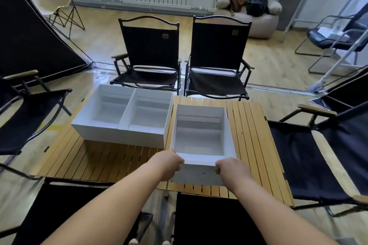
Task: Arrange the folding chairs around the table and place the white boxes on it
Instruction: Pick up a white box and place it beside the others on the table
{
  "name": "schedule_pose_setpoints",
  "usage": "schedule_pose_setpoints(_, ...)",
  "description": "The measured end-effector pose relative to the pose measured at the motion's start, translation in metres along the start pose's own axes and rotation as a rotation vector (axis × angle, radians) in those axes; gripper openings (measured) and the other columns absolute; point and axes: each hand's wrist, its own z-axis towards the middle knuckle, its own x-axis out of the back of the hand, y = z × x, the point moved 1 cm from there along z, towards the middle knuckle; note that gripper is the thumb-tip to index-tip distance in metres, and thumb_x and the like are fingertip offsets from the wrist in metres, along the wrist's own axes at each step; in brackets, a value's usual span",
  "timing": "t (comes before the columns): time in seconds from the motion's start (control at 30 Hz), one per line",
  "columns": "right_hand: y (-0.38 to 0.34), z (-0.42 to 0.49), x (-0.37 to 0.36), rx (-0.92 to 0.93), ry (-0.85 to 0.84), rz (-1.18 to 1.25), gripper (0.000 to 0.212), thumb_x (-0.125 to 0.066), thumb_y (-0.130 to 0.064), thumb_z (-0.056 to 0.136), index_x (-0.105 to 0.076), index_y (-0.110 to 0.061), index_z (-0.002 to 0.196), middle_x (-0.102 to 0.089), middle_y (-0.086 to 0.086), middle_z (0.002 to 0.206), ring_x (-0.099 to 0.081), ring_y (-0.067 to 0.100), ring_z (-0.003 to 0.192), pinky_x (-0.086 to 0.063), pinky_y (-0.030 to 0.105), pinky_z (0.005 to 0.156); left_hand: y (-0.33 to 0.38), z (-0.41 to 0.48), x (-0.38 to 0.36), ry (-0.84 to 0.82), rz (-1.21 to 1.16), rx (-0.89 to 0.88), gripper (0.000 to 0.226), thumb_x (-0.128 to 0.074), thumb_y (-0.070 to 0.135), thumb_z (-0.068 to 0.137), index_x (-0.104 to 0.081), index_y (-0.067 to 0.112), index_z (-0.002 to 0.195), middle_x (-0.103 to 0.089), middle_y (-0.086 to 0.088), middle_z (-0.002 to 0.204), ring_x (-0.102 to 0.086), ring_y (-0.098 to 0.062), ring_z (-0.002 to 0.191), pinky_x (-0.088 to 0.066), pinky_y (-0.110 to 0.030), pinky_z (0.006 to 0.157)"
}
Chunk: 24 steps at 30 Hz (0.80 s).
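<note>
Gripping only the near rim of the third box, held by the left hand and right hand on the table beside two boxes, the thin wall may be buckled if pushed unevenly.

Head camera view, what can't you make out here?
- Near chairs: cut off by the bottom edge.
- Held white box: near wall partly hidden by left hand and right hand.
- Table legs: hidden under its slatted top.
</note>
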Motion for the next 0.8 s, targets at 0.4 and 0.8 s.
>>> schedule_pose_setpoints(0.4,0.013,0.086,-0.033,0.029,0.031,-0.01,0.032,-0.042,-0.002,0.091,-0.065,-0.021,0.101,-0.062,0.004,0.097,-0.06,0.024,0.087,-0.051,0.032,0.068,-0.032,0.068,-0.032,-0.059,-0.02,0.145,0.032,-0.053,0.011,0.096,-0.055,0.021,0.126,-0.054,-0.006,0.121,-0.058,-0.021,0.106,-0.052,-0.033,0.091)
schedule_pose_setpoints(0.8,0.005,0.135,-0.054,0.06,0.045,-0.075,0.032,-0.046,0.005,0.086,-0.059,-0.02,0.1,-0.057,0.001,0.089,-0.058,0.02,0.079,-0.053,0.03,0.066,-0.061,0.103,-0.054,-0.071,0.044,0.183,0.028,-0.051,0.009,0.096,-0.054,0.018,0.122,-0.054,-0.007,0.117,-0.057,-0.021,0.099,-0.054,-0.036,0.089)
